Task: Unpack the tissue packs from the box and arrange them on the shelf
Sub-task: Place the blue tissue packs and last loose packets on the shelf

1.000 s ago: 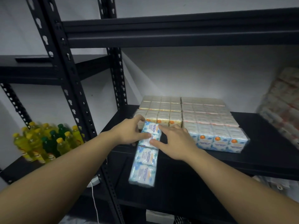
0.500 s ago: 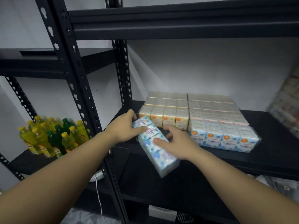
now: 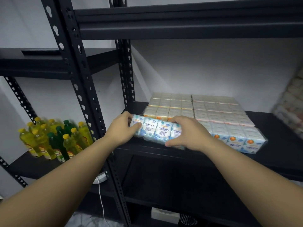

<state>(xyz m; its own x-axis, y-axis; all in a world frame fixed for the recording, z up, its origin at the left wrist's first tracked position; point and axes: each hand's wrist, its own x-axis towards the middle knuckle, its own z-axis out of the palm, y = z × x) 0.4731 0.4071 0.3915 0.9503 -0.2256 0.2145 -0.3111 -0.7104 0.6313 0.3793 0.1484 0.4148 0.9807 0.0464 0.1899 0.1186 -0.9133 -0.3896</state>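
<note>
A blue-and-white row of mini tissue packs (image 3: 157, 131) lies sideways at the front left of the black shelf (image 3: 277, 128). My left hand (image 3: 122, 128) grips its left end, thumb on top. Over its right end curls my right hand (image 3: 188, 132), with the thumb under the front edge. Behind it sit wrapped blocks of tissue packs (image 3: 205, 112) that fill the shelf's middle, the front right ones with orange dots (image 3: 236, 139). The box is not in view.
A black upright post (image 3: 85, 102) stands just left of my left hand. Yellow and green bottles (image 3: 55, 138) crowd the neighbouring lower shelf at left. More wrapped goods (image 3: 291, 108) lean at the far right. Another shelf beam (image 3: 180, 22) runs overhead.
The tissue row has turned from pointing toward me to lying sideways along the shelf front. Both hands moved with it onto the shelf.
</note>
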